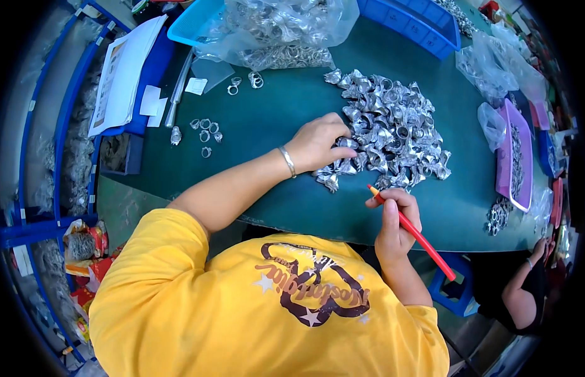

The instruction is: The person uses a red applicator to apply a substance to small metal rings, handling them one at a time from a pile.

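1. Was a small-parts workshop.
2. Green bench [267, 103] carried heaped metal rings [399, 119].
3. Blue racks [47, 230] at left held bagged stock [82, 147].
4. Blue bin [410, 31] and stuffed clear bag [283, 25] stood along bench's far side.

The fisheye head camera looks down closely on the green table [267, 110].

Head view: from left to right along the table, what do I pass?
White papers → metal rod → loose rings → left hand → heap of metal pieces → purple tray.
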Demonstrator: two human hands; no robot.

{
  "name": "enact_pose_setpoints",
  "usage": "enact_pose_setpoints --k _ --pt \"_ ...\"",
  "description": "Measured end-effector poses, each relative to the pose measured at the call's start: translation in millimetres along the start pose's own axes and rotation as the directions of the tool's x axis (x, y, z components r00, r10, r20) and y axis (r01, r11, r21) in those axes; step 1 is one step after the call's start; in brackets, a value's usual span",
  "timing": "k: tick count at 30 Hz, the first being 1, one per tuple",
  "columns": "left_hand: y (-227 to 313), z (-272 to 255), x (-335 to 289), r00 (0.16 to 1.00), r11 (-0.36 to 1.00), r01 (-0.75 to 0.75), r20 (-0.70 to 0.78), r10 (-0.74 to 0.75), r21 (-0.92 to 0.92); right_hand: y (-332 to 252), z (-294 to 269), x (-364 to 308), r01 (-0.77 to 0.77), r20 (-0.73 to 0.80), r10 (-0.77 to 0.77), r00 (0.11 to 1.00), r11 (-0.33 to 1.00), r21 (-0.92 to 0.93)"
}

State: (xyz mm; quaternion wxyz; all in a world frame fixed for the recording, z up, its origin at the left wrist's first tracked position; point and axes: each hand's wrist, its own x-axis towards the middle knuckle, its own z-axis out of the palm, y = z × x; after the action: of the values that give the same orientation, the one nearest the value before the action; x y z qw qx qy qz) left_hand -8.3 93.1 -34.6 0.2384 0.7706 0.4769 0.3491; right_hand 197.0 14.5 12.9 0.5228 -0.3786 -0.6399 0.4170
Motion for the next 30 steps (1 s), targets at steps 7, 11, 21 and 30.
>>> enact_pose_setpoints --k 7,11,21,30 --pt "43 -19 -29 0.952 0.865 0.254 -0.044 -0.302 -0.433 6 4 3 0.008 -0.06 -0.009 0.998 1.0 -0.024" --pt "63 -22 -48 0.859 0.354 0.486 0.363 -0.36 -0.799 4 17 11 0.027 -0.001 -0.027 1.0 0.997 -0.076" --pt "68 -10 -65 0.893 0.297 0.39 0.28 -0.352 -0.872 13 18 7 0.07 0.064 -0.067 0.996 0.997 -0.045" --pt "66 -9 -67 0.945 0.537 0.271 0.113 -0.308 -0.799 4 14 6 0.004 0.042 -0.003 0.999 1.0 -0.023"
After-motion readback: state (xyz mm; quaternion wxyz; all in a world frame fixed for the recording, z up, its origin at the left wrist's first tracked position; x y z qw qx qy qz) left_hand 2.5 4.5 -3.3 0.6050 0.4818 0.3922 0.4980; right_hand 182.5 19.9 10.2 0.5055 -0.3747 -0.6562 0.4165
